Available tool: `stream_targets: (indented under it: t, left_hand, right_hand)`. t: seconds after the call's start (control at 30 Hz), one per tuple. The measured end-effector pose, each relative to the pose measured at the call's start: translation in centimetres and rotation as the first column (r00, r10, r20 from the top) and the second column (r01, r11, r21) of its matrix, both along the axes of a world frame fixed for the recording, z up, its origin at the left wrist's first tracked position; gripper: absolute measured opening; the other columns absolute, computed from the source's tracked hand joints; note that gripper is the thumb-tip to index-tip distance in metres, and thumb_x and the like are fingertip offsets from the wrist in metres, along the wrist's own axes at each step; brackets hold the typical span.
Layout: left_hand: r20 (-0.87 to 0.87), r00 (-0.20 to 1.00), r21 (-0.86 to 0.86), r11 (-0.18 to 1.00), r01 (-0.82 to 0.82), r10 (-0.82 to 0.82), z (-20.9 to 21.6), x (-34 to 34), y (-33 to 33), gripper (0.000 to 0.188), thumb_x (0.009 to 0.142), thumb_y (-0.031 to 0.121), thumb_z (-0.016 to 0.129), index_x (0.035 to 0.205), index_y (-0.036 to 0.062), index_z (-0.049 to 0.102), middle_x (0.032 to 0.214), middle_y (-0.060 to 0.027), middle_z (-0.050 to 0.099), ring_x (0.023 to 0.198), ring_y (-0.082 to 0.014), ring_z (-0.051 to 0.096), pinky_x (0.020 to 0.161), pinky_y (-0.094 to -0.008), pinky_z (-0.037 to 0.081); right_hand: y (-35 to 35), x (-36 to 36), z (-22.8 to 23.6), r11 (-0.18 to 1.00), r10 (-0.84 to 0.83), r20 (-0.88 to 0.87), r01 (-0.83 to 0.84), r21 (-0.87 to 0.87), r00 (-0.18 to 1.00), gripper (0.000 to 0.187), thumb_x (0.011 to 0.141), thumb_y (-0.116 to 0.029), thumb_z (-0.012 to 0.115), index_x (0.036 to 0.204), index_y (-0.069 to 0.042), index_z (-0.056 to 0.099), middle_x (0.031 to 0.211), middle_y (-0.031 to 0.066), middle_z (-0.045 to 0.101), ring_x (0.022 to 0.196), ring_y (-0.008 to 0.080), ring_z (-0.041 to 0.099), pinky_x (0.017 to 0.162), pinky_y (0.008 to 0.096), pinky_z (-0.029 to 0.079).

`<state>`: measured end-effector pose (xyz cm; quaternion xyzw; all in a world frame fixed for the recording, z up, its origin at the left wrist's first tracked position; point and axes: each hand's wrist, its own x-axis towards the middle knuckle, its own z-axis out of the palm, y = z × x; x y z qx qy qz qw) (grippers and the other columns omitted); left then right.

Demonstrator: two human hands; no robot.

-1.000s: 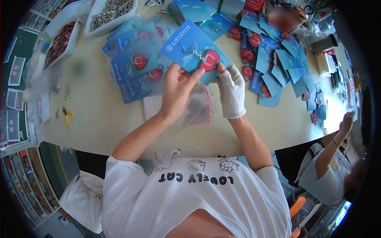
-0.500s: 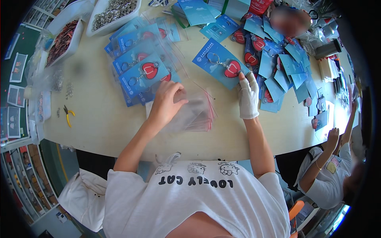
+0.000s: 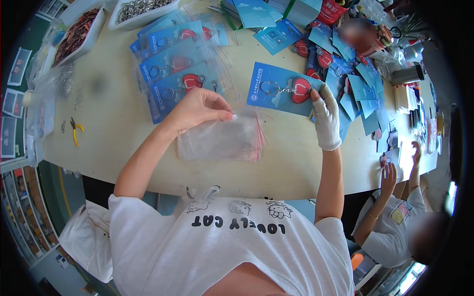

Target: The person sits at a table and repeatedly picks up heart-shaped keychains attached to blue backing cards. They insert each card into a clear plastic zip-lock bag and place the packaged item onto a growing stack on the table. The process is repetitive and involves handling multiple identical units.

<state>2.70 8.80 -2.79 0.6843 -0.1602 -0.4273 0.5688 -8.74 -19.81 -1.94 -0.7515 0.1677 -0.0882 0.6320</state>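
Observation:
My left hand (image 3: 197, 111), bare, pinches the top sheet of a stack of clear plastic bags (image 3: 222, 139) with red-striped edges, lying on the beige table (image 3: 113, 128). My right hand (image 3: 326, 118), in a white glove, holds a blue card (image 3: 281, 89) by its right edge, above the table. The card carries a metal ring and a red heart-shaped keychain. A pile of bagged blue cards (image 3: 177, 74) lies just beyond my left hand.
Loose blue cards with red charms (image 3: 355, 79) spread at the right. White trays of metal rings (image 3: 140, 7) and reddish parts (image 3: 74, 34) sit at the far left. Yellow-handled pliers (image 3: 75, 130) lie left. Another person (image 3: 400, 217) works at the lower right.
My right hand carried the blue card to the right and away from my left hand. My left hand dropped to the bag stack and pinched the top bag.

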Motion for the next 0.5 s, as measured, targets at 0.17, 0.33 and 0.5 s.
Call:
stream_targets:
  t: [0.17, 0.33, 0.5]
  left_hand:
    - [-0.044, 0.999, -0.056, 0.998, 0.019, -0.022, -0.2, 0.3, -0.3, 0.013, 0.078, 0.005, 0.075, 0.088, 0.0009, 0.068, 0.083, -0.0058, 0.07, 0.076, -0.0093, 0.065, 0.073, -0.0215, 0.051]
    - [-0.04, 0.999, -0.105, 0.994, 0.006, -0.01, -0.3, 0.2, -0.7, 0.016, 0.079, 0.005, 0.075, 0.088, 0.0029, 0.063, 0.084, -0.0044, 0.068, 0.075, -0.0093, 0.065, 0.073, -0.0219, 0.051]
    - [-0.073, 0.997, -0.156, 0.988, 0.023, -0.035, -0.3, -0.5, -2.0, 0.017, 0.078, 0.004, 0.076, 0.088, 0.0015, 0.062, 0.084, -0.0036, 0.067, 0.075, -0.0087, 0.064, 0.072, -0.0218, 0.051]
  right_hand:
    - [-1.3, -0.4, -0.5, 0.996, 0.063, -0.066, -0.066, -0.054, 0.996, 0.047, 0.092, -0.014, 0.048, 0.134, 0.005, 0.043, 0.098, -0.0004, 0.053, 0.075, 0.0041, 0.042, 0.067, 0.0177, 0.039]
    - [-2.9, -1.1, -0.1, 0.968, 0.249, -0.039, -0.25, -0.017, 0.968, 0.051, 0.092, -0.011, 0.049, 0.138, 0.007, 0.037, 0.111, 0.0044, 0.056, 0.097, 0.009, 0.053, 0.085, 0.0222, 0.043]
    - [-4.0, -0.2, 0.9, 0.914, 0.387, -0.175, -0.402, -0.052, 0.905, 0.052, 0.091, -0.009, 0.053, 0.137, 0.008, 0.037, 0.119, 0.0102, 0.058, 0.108, 0.0143, 0.054, 0.097, 0.027, 0.04]
